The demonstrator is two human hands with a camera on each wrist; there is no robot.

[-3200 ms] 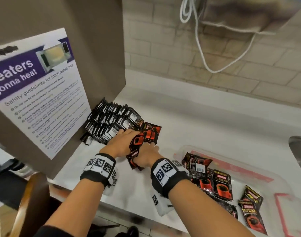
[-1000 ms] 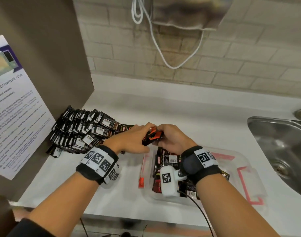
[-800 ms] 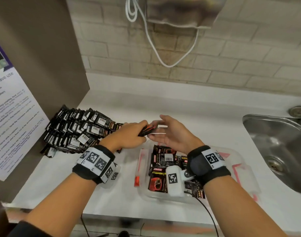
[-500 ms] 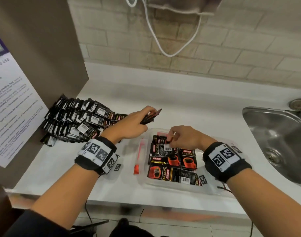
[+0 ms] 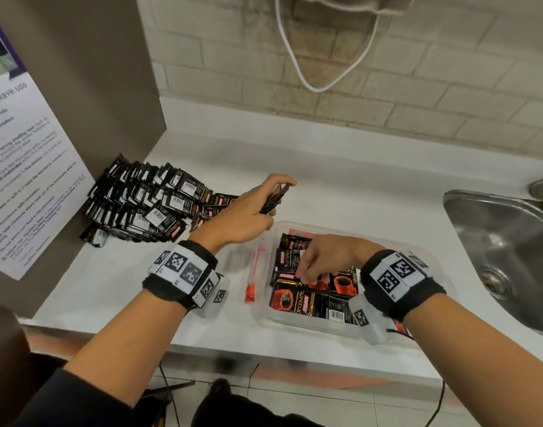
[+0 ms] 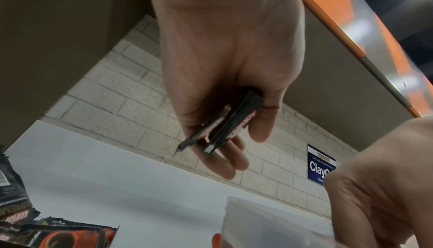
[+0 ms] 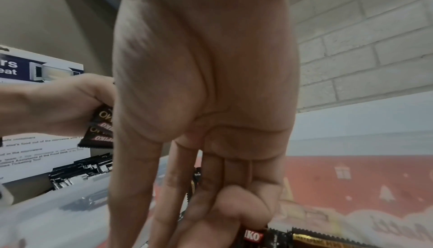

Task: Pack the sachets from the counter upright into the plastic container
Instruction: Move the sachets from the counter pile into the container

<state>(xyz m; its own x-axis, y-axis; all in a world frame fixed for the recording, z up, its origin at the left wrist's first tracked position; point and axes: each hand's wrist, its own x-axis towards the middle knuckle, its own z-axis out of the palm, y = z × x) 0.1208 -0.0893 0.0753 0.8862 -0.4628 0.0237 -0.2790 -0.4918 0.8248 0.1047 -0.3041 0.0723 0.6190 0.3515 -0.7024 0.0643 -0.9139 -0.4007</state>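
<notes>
A clear plastic container (image 5: 352, 234) sits on the white counter and holds several black and red sachets (image 5: 298, 300) lying flat. My left hand (image 5: 276, 195) hovers just beyond the container's left corner and grips a small bundle of sachets (image 6: 225, 126) edge-on between thumb and fingers. My right hand (image 5: 307, 274) reaches down into the container. In the right wrist view its fingers (image 7: 178, 187) pinch the edge of a sachet (image 7: 195, 179) standing among the flat ones. A large heap of sachets (image 5: 147, 204) lies at the left, against the cabinet.
A brown cabinet side with a microwave poster (image 5: 26, 167) walls off the left. A steel sink (image 5: 504, 257) is sunk into the counter on the right. A white cable (image 5: 310, 84) hangs over the brick wall. The container's red clip (image 5: 251, 282) sticks out on its left.
Both hands held the bundle a second ago. My right hand let go and dropped into the container onto the sachets there. The left hand kept the bundle, lifted slightly.
</notes>
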